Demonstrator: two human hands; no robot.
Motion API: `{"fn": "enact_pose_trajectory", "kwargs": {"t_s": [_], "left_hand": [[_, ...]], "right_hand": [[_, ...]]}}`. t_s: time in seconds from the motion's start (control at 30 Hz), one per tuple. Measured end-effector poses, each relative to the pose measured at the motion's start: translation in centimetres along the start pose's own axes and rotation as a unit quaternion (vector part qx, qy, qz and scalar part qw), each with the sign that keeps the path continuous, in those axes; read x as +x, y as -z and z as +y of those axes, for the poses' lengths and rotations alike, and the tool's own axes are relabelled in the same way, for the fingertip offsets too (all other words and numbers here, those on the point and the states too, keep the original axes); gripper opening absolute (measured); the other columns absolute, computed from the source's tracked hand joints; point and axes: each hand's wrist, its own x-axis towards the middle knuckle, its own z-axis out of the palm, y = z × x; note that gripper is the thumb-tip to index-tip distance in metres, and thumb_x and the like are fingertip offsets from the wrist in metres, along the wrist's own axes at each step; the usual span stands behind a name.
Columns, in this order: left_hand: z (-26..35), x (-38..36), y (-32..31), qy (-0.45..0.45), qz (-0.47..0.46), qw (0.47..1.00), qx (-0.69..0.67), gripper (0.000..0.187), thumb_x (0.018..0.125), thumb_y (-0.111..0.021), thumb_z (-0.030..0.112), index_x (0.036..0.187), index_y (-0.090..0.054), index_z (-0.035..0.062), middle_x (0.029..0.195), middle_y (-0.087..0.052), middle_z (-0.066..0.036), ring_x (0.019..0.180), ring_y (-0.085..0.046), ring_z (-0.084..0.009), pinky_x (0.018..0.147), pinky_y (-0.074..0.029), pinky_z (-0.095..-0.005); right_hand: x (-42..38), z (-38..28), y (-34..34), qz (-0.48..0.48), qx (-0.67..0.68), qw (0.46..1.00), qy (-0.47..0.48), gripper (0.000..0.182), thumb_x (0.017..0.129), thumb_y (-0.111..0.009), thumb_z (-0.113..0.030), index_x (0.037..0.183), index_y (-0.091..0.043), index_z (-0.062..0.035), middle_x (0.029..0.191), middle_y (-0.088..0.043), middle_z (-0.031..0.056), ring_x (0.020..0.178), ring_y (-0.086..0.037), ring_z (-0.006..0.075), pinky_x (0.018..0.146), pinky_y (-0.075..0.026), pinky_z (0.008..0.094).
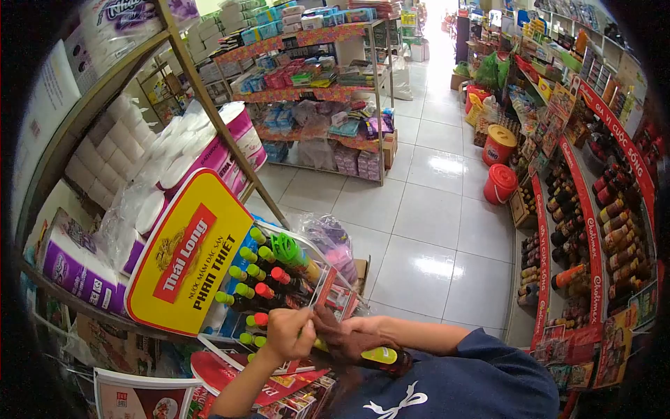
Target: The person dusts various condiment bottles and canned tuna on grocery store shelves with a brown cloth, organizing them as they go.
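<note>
My left hand (288, 336) is closed in a fist beside one end of a brown cloth (343, 338) and seems to grip it. The cloth is draped over the fingers of my right hand (363, 325) and around a dark bottle (395, 360) with a yellow-green label. Lying slanted, the bottle points its base toward my dark blue shirt (460, 384). The right fingers are mostly hidden under the cloth, closed about the bottle. Just beyond my hands, a display rack holds several dark bottles with green caps (241, 288) and red caps (280, 275).
A yellow sign (188, 255) stands at the left of the bottle rack. Toilet paper packs (84, 269) fill the metal shelf behind it. Sauce shelves (590, 230) line the right side, with red buckets (500, 184) on the tiled floor (426, 223). Farther back stands a goods shelf (307, 94).
</note>
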Motion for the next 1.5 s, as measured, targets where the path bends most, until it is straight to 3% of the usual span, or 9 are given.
{"fn": "enact_pose_trajectory", "kwargs": {"t_s": [0.17,0.33,0.43,0.73,0.93,1.03,1.07,1.3,1.5], "left_hand": [[-0.2,0.4,0.5,0.059,0.030,0.998,0.008,0.017,0.074,-0.045,0.013,0.060,-0.047,0.0035,0.046,-0.043,-0.012,0.042,-0.048,-0.0286,0.043,-0.037,-0.0365],[-0.8,0.6,1.0,0.120,0.080,0.986,0.081,0.019,0.074,-0.046,0.016,0.060,-0.047,0.0031,0.047,-0.046,-0.013,0.044,-0.051,-0.0301,0.045,-0.039,-0.0377],[-0.8,0.8,1.7,0.110,0.102,0.979,0.139,0.018,0.074,-0.046,0.015,0.061,-0.048,0.0026,0.048,-0.046,-0.013,0.044,-0.051,-0.0302,0.044,-0.039,-0.0372],[-1.4,1.0,1.6,0.162,0.094,0.980,0.065,0.021,0.074,-0.047,0.015,0.058,-0.050,0.0029,0.047,-0.048,-0.010,0.044,-0.053,-0.0258,0.044,-0.039,-0.0335],[-1.2,1.3,1.6,0.208,0.098,0.973,-0.004,0.026,0.076,-0.044,0.016,0.056,-0.052,0.0015,0.045,-0.048,-0.007,0.041,-0.051,-0.0181,0.042,-0.037,-0.0288],[-1.4,1.4,2.2,0.210,0.125,0.969,-0.041,0.029,0.077,-0.041,0.017,0.056,-0.053,-0.0004,0.046,-0.047,-0.006,0.041,-0.046,-0.0137,0.043,-0.034,-0.0268],[-1.4,1.5,2.3,0.206,0.137,0.968,-0.046,0.029,0.077,-0.041,0.017,0.056,-0.052,-0.0006,0.046,-0.046,-0.006,0.042,-0.045,-0.0130,0.043,-0.034,-0.0268],[-1.5,1.6,2.5,0.239,0.181,0.950,-0.085,0.029,0.078,-0.041,0.018,0.058,-0.052,-0.0009,0.049,-0.047,-0.003,0.044,-0.040,-0.0090,0.043,-0.030,-0.0254],[-2.9,1.0,1.4,0.223,0.173,0.959,0.030,0.026,0.078,-0.048,0.021,0.060,-0.052,0.0027,0.050,-0.052,-0.008,0.046,-0.054,-0.0178,0.045,-0.039,-0.0305]], "right_hand": [[0.4,-3.6,-4.9,0.047,-0.293,0.952,0.074,0.031,0.068,-0.059,-0.015,0.092,-0.052,0.0028,0.085,-0.058,0.0065,0.078,-0.054,0.0157,0.070,-0.042,0.0303],[2.5,-3.2,-7.0,0.323,-0.676,0.624,0.222,0.039,0.057,-0.066,-0.019,0.084,-0.050,0.0025,0.078,-0.054,0.0214,0.078,-0.053,0.0389,0.069,-0.044,0.0388],[3.9,-3.1,-6.9,0.337,-0.716,0.437,0.426,0.044,0.056,-0.066,-0.021,0.090,-0.046,0.0002,0.084,-0.054,0.0167,0.079,-0.053,0.0352,0.067,-0.044,0.0398],[1.5,-4.3,-5.2,0.244,-0.689,0.630,0.261,0.048,0.059,-0.068,-0.025,0.095,-0.047,-0.0010,0.082,-0.056,0.0162,0.079,-0.056,0.0316,0.066,-0.045,0.0376],[0.0,-3.3,-2.7,0.163,-0.474,0.856,0.129,0.049,0.062,-0.066,-0.021,0.102,-0.048,0.0007,0.089,-0.058,0.0095,0.081,-0.054,0.0153,0.072,-0.042,0.0292],[-0.5,-1.5,0.6,0.073,-0.295,0.948,0.094,0.074,0.062,-0.072,-0.020,0.123,-0.035,-0.0002,0.112,-0.048,0.0081,0.103,-0.044,0.0155,0.090,-0.036,0.0301],[-1.3,-1.0,0.3,0.078,-0.292,0.947,0.110,0.056,0.063,-0.064,-0.015,0.113,-0.042,0.0012,0.101,-0.052,0.0052,0.092,-0.048,0.0134,0.081,-0.039,0.0282],[-4.9,0.7,2.3,0.136,-0.126,0.976,0.118,0.068,0.065,-0.065,-0.018,0.122,-0.033,-0.0008,0.114,-0.045,0.0087,0.103,-0.043,0.0166,0.090,-0.035,0.0309],[-3.1,3.5,11.8,0.136,0.067,0.960,0.234,0.040,0.081,-0.052,-0.025,0.114,-0.043,-0.0063,0.103,-0.052,0.0089,0.083,-0.052,0.0213,0.067,-0.043,0.0364]]}}
